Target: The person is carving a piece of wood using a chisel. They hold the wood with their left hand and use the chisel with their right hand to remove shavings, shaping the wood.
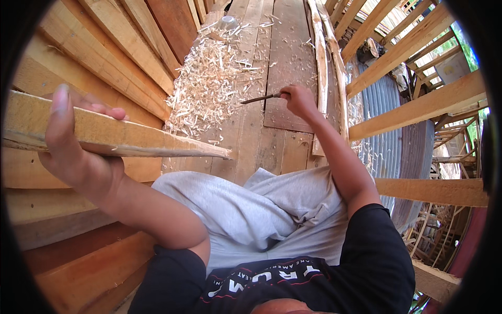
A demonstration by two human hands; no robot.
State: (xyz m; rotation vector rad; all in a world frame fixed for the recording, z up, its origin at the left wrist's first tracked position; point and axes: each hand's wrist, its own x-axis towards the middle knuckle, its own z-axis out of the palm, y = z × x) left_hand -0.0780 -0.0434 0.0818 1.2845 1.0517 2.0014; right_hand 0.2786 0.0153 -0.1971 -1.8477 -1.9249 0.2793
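On the left, my left hand [86,157] is wrapped round a rough-sawn wooden plank [151,140], thumb on the near face and fingers behind it. The plank narrows to an end with a whittled lower edge, just above my grey-trousered lap. Out over the floor, my right hand [300,100] is closed round a knife [259,99]; its thin dark blade points left, apart from the plank. The fist hides the knife's handle.
A heap of curled wood shavings [209,78] covers the plank floor [251,131] ahead. A pale metal bowl [227,22] lies beyond it. Boards [104,47] line the left side. Long wooden strips [320,63], slatted rails [423,107] and corrugated metal sheets [381,110] are on the right.
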